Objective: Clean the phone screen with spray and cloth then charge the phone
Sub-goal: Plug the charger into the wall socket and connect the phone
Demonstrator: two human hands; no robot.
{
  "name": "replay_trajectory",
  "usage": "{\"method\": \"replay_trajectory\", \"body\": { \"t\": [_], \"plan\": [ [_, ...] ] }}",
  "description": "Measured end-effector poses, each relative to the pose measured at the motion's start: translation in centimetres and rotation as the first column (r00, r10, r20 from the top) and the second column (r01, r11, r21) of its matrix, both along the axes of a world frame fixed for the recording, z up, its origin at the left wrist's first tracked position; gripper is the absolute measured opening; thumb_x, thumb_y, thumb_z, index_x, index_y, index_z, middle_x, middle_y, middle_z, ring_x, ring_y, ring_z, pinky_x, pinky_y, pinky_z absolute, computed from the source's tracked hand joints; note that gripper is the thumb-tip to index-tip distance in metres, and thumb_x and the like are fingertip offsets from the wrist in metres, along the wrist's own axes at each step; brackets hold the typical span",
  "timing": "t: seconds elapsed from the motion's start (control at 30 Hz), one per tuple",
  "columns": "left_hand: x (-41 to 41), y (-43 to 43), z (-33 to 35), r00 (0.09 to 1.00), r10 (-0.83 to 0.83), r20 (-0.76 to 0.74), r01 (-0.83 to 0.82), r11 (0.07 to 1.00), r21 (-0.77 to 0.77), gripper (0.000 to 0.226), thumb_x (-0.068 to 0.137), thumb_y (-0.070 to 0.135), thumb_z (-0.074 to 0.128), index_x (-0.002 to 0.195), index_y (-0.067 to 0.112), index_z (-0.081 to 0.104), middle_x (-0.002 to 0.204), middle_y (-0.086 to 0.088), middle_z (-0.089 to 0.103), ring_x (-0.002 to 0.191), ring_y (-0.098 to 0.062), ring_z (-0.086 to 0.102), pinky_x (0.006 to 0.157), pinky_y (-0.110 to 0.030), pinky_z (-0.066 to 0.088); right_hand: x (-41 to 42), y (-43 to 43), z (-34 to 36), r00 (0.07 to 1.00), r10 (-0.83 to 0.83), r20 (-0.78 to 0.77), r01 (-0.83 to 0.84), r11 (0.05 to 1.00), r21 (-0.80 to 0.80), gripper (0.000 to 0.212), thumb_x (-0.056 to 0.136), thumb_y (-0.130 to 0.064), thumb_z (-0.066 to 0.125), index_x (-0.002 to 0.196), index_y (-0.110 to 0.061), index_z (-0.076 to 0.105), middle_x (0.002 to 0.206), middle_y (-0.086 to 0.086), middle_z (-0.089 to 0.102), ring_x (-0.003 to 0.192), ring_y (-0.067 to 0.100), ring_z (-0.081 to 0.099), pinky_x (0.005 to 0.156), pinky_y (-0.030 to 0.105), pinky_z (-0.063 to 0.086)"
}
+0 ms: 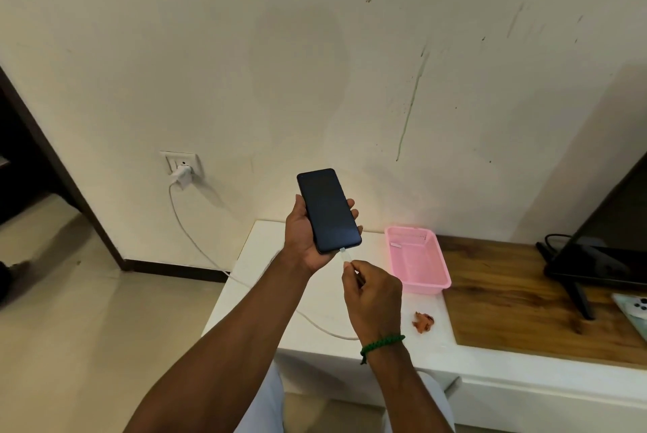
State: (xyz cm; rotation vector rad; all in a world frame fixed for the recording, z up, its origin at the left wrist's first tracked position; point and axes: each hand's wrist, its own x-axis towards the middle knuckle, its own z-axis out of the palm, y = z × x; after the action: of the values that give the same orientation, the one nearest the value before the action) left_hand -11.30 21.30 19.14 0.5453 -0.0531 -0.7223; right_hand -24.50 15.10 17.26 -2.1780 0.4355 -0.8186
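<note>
Both hands on the charging step: your left hand (304, 240) cradles the phone (329, 210) in a curled grip above the white counter (261, 254), your right hand (373, 296) pinches the charger cable (196, 243) behind its plug (344, 251) at the bottom port, so next, I'd say, press it squarely home.

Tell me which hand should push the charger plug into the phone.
Right. The right hand pinches the charger plug at the bottom edge of the phone, while the left hand grips the phone and steadies it.
</note>
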Motion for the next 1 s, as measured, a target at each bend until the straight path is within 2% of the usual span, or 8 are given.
{"method": "replay_trajectory", "body": {
  "t": [0.1, 0.27, 0.37, 0.5, 0.63, 0.8, 1.0],
  "plan": [
    [-0.1, -0.1, -0.1, 1.0, 0.008, -0.016, -0.008, 1.0, 0.003, 0.069, 0.095, 0.065, 0.025, 0.121, 0.013, 0.061, 0.107, -0.017, 0.067, 0.09, -0.032, 0.064, 0.086, -0.047, 0.051, 0.1, -0.1, 0.0, 1.0, -0.005, -0.016, 0.005, 1.0, -0.003, 0.029, 0.088, -0.024, 0.061, 0.067, -0.005, 0.064, 0.058, 0.009, 0.064, 0.049, 0.009, 0.045, 0.057, 0.017, 0.035],
    [-0.3, -0.1, 0.0, 0.998, 0.04, -0.055, -0.04, 0.999, 0.011, 0.069, 0.096, 0.064, 0.023, 0.122, 0.012, 0.06, 0.107, -0.019, 0.065, 0.09, -0.033, 0.064, 0.088, -0.048, 0.05, 0.1, -0.1, 0.2, 0.999, -0.018, -0.027, 0.017, 1.0, -0.025, 0.033, 0.089, -0.024, 0.06, 0.062, -0.006, 0.059, 0.054, 0.009, 0.06, 0.047, 0.01, 0.043, 0.053, 0.014, 0.03],
    [-0.3, -0.2, 0.0, 0.995, 0.062, -0.074, -0.059, 0.998, 0.031, 0.068, 0.096, 0.063, 0.023, 0.12, 0.012, 0.06, 0.104, -0.019, 0.066, 0.088, -0.033, 0.065, 0.084, -0.047, 0.052, 0.2, -0.1, 0.5, 0.999, -0.039, -0.037, 0.037, 0.998, -0.046, 0.033, 0.089, -0.026, 0.059, 0.062, -0.007, 0.06, 0.055, 0.009, 0.061, 0.047, 0.01, 0.043, 0.052, 0.012, 0.03],
    [-0.3, -0.5, 0.0, 0.99, 0.077, -0.12, -0.073, 0.996, 0.043, 0.068, 0.096, 0.063, 0.023, 0.121, 0.011, 0.06, 0.105, -0.02, 0.065, 0.089, -0.034, 0.063, 0.088, -0.049, 0.048, 0.4, -0.2, 0.6, 0.997, -0.068, -0.034, 0.066, 0.996, -0.055, 0.031, 0.089, -0.028, 0.059, 0.067, -0.007, 0.064, 0.059, 0.009, 0.065, 0.05, 0.009, 0.045, 0.058, 0.016, 0.037],
    [-0.5, -0.8, -0.1, 0.985, 0.086, -0.147, -0.08, 0.996, 0.046, 0.067, 0.097, 0.061, 0.023, 0.115, 0.01, 0.061, 0.102, -0.021, 0.064, 0.087, -0.035, 0.063, 0.088, -0.048, 0.049, 0.5, -0.3, 0.8, 0.997, -0.07, -0.033, 0.067, 0.994, -0.083, 0.032, 0.09, -0.028, 0.058, 0.067, -0.007, 0.064, 0.06, 0.008, 0.066, 0.051, 0.009, 0.046, 0.057, 0.018, 0.037],
    [-0.4, -0.8, -0.1, 0.985, 0.097, -0.144, -0.09, 0.994, 0.059, 0.066, 0.097, 0.061, 0.022, 0.116, 0.011, 0.061, 0.102, -0.021, 0.065, 0.087, -0.034, 0.063, 0.087, -0.047, 0.049, 0.6, -0.3, 1.0, 0.995, -0.082, -0.059, 0.076, 0.992, -0.104, 0.032, 0.091, -0.03, 0.056, 0.069, -0.007, 0.065, 0.063, 0.009, 0.067, 0.053, 0.01, 0.048, 0.059, 0.021, 0.046],
    [-0.3, -0.8, 0.0, 0.983, 0.095, -0.157, -0.087, 0.995, 0.057, 0.067, 0.097, 0.061, 0.024, 0.126, 0.011, 0.057, 0.107, -0.021, 0.062, 0.089, -0.034, 0.062, 0.084, -0.048, 0.049, 0.8, -0.3, 1.3, 0.988, -0.092, -0.123, 0.076, 0.988, -0.131, 0.035, 0.093, -0.034, 0.051, 0.077, -0.007, 0.067, 0.07, 0.009, 0.07, 0.058, 0.009, 0.049, 0.063, 0.017, 0.039]
  ]
}}
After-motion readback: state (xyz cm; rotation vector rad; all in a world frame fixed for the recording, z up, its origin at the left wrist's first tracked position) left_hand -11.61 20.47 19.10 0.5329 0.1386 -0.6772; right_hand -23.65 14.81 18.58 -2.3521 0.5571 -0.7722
